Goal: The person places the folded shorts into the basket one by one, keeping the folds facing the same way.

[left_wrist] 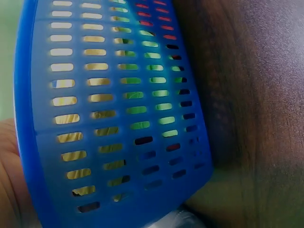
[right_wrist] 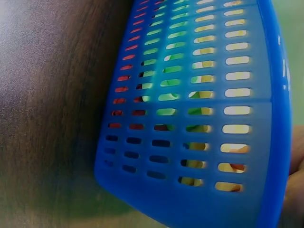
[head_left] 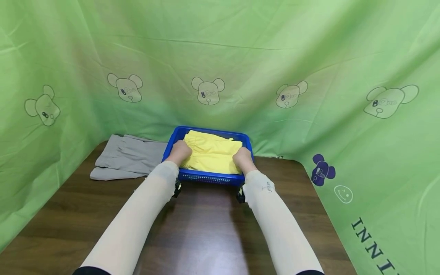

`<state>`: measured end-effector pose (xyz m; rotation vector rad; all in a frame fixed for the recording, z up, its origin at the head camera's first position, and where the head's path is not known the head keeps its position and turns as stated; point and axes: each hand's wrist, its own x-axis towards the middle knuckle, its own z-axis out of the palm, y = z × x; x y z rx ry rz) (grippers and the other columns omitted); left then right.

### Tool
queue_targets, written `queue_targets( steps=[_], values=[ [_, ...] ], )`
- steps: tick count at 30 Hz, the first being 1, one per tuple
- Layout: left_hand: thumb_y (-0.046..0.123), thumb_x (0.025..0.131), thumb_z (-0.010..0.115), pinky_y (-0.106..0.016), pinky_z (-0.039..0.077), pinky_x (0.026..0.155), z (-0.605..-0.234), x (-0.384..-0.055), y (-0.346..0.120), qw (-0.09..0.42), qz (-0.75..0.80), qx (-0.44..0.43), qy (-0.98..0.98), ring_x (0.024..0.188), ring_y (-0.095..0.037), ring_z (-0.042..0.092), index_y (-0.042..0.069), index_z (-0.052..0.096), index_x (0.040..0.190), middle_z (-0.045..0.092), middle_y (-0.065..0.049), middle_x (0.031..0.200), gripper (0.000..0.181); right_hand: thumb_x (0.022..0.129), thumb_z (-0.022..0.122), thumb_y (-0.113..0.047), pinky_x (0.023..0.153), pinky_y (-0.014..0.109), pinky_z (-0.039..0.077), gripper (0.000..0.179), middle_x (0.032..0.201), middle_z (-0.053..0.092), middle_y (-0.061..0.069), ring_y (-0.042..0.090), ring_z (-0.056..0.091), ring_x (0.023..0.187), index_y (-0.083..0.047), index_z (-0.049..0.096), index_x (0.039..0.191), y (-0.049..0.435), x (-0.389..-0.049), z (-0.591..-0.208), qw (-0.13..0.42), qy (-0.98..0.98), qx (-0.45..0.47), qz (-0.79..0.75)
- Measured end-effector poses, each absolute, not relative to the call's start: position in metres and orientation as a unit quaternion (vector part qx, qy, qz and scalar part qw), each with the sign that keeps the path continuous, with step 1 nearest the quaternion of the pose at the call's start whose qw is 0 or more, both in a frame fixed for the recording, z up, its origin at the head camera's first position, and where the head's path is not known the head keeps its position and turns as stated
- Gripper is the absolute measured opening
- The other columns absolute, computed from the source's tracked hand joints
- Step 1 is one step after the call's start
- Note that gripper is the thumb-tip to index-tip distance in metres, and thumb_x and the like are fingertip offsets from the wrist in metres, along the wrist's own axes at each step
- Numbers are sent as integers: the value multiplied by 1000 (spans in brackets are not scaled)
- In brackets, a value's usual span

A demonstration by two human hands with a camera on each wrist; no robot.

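Note:
A folded yellow garment [head_left: 214,152] with a gathered elastic band lies on top inside a blue plastic basket [head_left: 206,177]. My left hand [head_left: 180,152] reaches over the basket's left side and grips the garment's left edge, with the fingertips hidden. At the opposite edge my right hand [head_left: 243,158] holds the garment with curled fingers. Through the slots of the basket wall [left_wrist: 80,109] in the left wrist view, green and red cloth shows beneath the yellow. The right wrist view has the same layers behind the slotted side [right_wrist: 256,71].
A folded grey garment [head_left: 132,157] lies on the brown wooden table [head_left: 203,229], left of the basket. Green cloth curtain [head_left: 240,46] printed with bear heads hangs behind the table and along both sides, close to the basket's back rim.

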<state>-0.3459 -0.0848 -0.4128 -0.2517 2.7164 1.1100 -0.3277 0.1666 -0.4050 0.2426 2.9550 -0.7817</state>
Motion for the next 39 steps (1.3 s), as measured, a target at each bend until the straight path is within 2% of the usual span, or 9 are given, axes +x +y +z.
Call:
queue_targets(
  steps=[4,7,12,17,22,28,31,35,39],
  values=[
    [8,99,49,-32,37,49,-411,-341,-82,75,318,-86,941,56,-19,41,10,53,76,50,-7,72,23,94,49,-2,82,38,54,18,111,64,21,28,55,87,4,62,103,162,-322,-404,19,967,75,-243],
    [11,99,52,-36,45,56,-407,-338,-79,56,264,-89,959,71,-24,54,6,65,92,65,-14,97,16,95,48,-3,82,39,55,20,117,65,22,28,59,90,3,64,108,160,-319,-402,14,969,82,-234],
    [11,100,51,-44,57,68,-404,-333,-78,32,235,-87,968,90,-27,66,1,66,117,68,-18,122,25,96,48,-4,79,39,56,22,120,66,21,27,60,90,3,65,110,160,-317,-398,15,974,75,-211],
    [6,101,46,-38,50,60,-398,-329,-83,32,264,-62,962,73,-24,56,-2,63,119,65,-19,106,26,95,48,-3,72,37,53,17,110,66,18,27,60,85,0,65,101,163,-316,-393,7,976,58,-211],
    [1,100,39,-32,36,51,-393,-331,-89,61,296,-51,952,58,-19,36,0,59,111,48,-12,84,23,95,50,-3,73,38,54,17,109,66,17,28,60,86,-1,64,103,164,-315,-388,0,975,57,-214],
    [3,101,44,-34,44,62,-395,-328,-92,37,292,-49,954,74,-25,52,-2,55,132,62,-19,109,34,97,49,-5,71,36,52,18,109,65,17,27,60,88,-1,63,107,163,-312,-386,11,975,60,-212],
    [5,100,47,-35,47,65,-395,-326,-91,19,280,-53,958,80,-26,56,-1,60,127,66,-18,114,30,98,50,-8,70,36,52,18,109,64,16,27,61,88,-2,62,110,164,-310,-387,15,975,65,-212],
    [6,98,50,-35,45,59,-391,-322,-91,6,273,-56,960,73,-25,54,1,65,111,67,-16,102,20,98,52,-11,72,39,54,20,110,65,16,27,61,89,-1,62,113,165,-308,-386,8,975,62,-211],
    [5,97,51,-35,43,58,-385,-319,-91,1,276,-45,960,75,-26,53,1,63,115,66,-16,106,22,98,53,-12,74,40,54,19,110,66,16,27,61,90,-1,62,111,167,-307,-384,7,976,55,-209]
  ],
)
